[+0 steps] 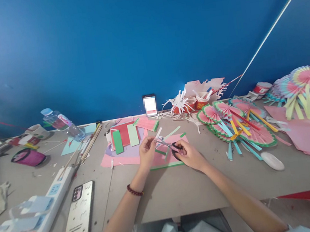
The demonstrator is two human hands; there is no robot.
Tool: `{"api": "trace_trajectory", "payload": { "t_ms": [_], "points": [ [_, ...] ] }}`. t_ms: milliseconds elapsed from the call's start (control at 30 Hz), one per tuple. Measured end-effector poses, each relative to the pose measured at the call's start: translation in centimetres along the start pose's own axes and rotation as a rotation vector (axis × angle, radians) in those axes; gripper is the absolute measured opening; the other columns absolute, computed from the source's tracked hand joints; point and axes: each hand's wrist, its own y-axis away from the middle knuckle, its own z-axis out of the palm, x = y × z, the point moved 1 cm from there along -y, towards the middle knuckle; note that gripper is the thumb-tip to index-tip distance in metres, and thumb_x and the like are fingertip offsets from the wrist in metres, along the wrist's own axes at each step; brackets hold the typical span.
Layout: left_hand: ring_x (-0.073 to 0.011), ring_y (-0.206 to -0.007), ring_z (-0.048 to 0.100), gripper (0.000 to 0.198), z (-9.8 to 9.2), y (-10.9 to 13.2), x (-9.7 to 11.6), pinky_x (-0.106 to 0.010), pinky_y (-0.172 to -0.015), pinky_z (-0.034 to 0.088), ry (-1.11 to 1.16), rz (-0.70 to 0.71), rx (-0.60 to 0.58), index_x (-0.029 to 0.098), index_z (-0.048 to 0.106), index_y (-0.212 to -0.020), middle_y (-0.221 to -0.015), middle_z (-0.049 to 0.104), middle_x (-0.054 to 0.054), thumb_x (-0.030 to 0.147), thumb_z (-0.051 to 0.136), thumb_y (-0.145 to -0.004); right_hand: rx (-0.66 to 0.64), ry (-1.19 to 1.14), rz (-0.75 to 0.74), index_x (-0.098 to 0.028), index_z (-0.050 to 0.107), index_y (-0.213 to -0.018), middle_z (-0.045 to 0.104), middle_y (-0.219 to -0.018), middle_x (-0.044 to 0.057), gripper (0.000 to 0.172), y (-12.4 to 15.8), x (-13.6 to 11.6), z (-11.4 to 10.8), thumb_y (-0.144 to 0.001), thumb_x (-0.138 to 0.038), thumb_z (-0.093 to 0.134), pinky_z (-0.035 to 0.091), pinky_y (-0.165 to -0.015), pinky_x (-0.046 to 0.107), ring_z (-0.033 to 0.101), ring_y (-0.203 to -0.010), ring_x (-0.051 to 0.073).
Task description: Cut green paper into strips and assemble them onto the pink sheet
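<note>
My right hand (188, 155) is closed around the black handles of a pair of scissors (176, 152), whose blades point left toward my other hand. Between the fingers of my left hand (147, 150) is a narrow white paper strip (159, 133), pinched near the blade tips. Pink paper (174, 159) with a green edge lies beneath both hands. Left of them, a dark green piece (117, 142) and a pale green piece (133, 135) rest on a red sheet (123, 134). A pleated pink paper (147, 124) with green edges lies behind my left hand.
Folded paper fans (238, 120) and a white oval object (272, 161) are at the right. A phone (79, 213), a power strip (53, 194), wooden sticks (91, 142) and a tilted bottle (63, 122) stand or lie at the left. A blue wall (134, 42) rises behind the table.
</note>
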Motion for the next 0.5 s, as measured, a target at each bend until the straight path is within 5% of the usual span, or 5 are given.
{"api": "trace_trajectory", "payload": {
  "t_ms": [167, 500],
  "points": [
    [-0.0145, -0.065, 0.059, 0.029, 0.0, -0.2, 0.2, -0.027, -0.06, 0.049, 0.038, -0.011, -0.003, 0.019, 0.064, -0.074, -0.069, 0.064, -0.002, 0.046, 0.075, -0.072, -0.097, -0.181, 0.099, -0.022, 0.056, -0.081, 0.049, -0.065, -0.005, 0.03, -0.4, 0.2, 0.4, -0.074, -0.048, 0.069, 0.034, -0.058, 0.027, 0.042, -0.058, 0.012],
    [-0.0143, -0.067, 0.056, 0.029, -0.3, -0.2, 1.3, -0.026, -0.063, 0.045, -0.024, -0.021, -0.067, 0.019, 0.063, -0.073, -0.069, 0.06, -0.001, 0.046, 0.072, -0.075, -0.14, -0.363, 0.253, -0.02, 0.06, -0.078, 0.053, -0.061, -0.004, 0.044, -1.0, 0.9, 0.6, -0.061, -0.058, 0.077, 0.031, -0.054, 0.024, 0.044, -0.057, 0.011]
  ]
}}
